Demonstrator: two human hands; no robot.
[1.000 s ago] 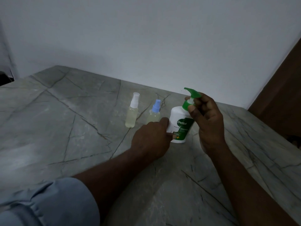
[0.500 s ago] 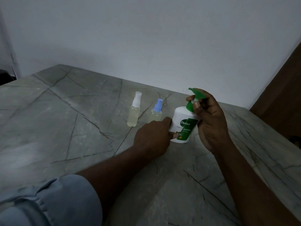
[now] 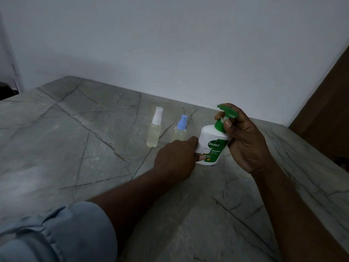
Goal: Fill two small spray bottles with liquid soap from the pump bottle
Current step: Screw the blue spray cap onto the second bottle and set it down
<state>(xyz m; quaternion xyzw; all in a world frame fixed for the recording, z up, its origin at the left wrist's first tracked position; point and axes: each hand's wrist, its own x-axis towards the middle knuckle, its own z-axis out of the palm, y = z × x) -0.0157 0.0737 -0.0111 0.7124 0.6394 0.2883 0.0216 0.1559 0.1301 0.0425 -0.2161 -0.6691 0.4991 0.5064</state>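
Observation:
A white pump bottle [image 3: 208,138] with a green label and green pump head [image 3: 227,112] stands upright on the grey stone table [image 3: 75,148]. My left hand [image 3: 175,157] grips its lower body from the left. My right hand [image 3: 243,140] holds the pump head, thumb against the green collar. Left of the pump bottle stand two small clear spray bottles holding pale yellowish liquid: one with a white cap [image 3: 154,129] and one with a blue cap [image 3: 180,129]. The blue-capped one is partly hidden behind my left hand.
A white wall [image 3: 170,44] runs along the back edge of the table. A brown wooden panel [image 3: 328,110] stands at the right. The table's left edge drops to a dark area [image 3: 5,89]. My blue sleeve [image 3: 56,233] fills the lower left.
My right hand has shifted its hold on the green pump head, which has turned slightly. The left hand stays on the bottle's body. The spray bottles have not moved.

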